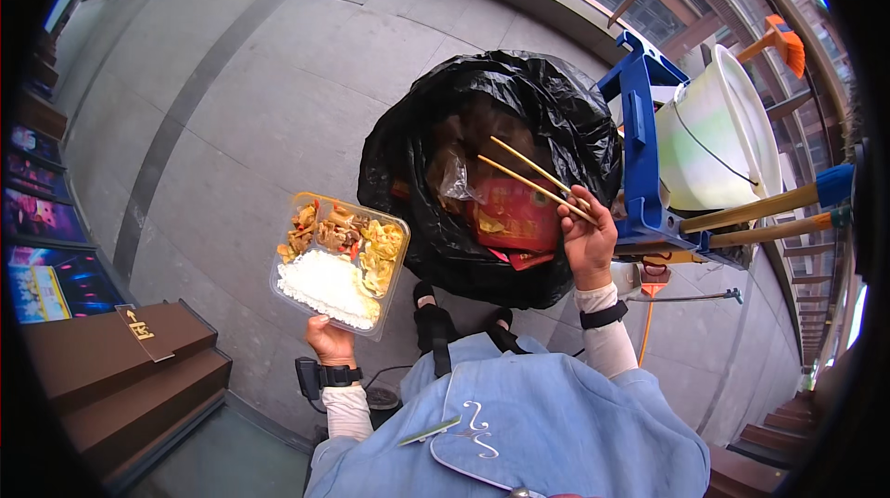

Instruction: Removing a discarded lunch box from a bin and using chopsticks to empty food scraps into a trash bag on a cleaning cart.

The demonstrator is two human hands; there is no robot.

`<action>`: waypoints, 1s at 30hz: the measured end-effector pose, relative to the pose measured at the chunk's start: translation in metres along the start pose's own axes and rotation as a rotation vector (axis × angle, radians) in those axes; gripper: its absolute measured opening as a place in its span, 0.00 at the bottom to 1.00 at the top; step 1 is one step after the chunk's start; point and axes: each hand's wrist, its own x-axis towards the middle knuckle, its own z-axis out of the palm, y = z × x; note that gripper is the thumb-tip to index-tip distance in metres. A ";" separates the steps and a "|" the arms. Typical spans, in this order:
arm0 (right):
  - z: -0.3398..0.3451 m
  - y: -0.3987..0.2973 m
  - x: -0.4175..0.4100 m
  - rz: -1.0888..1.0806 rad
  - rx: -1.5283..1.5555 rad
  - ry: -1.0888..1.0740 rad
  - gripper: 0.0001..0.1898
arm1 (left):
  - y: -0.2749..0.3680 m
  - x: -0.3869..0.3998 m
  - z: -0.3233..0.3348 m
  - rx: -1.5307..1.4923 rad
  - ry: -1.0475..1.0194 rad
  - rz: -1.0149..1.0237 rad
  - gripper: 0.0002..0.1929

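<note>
My left hand (329, 343) holds the near edge of a clear plastic meal tray (393, 275), to the left of a black garbage bag. White rice (327, 286) fills its largest compartment; cooked meat and vegetables (341, 230) lie in the smaller ones. Over the right side of the bag, my right hand (587, 237) grips a pair of wooden chopsticks (535, 185), whose tips point up and left, apart from the food. The black garbage bag (389, 143) stands with its mouth spread wide, showing a crumpled clear plastic bag (455, 174) and red packaging (518, 220) inside.
Right of the bag stands a blue plastic cart frame (640, 143) with a white bucket (716, 136) and wooden handles (754, 209). An orange brush (786, 46) is behind it. An orange-handled tool (648, 317) lies lower right. Brown steps (139, 373) rise at lower left.
</note>
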 end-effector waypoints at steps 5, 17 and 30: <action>0.001 0.000 -0.009 0.042 0.181 -0.037 0.17 | -0.001 -0.007 0.008 0.023 -0.006 -0.028 0.37; -0.001 -0.025 -0.045 0.187 0.204 -0.287 0.13 | -0.051 -0.049 0.048 0.012 -0.102 -0.066 0.35; -0.063 -0.040 -0.103 -0.072 -0.453 -1.113 0.12 | -0.188 -0.130 0.107 -0.037 -0.154 0.157 0.35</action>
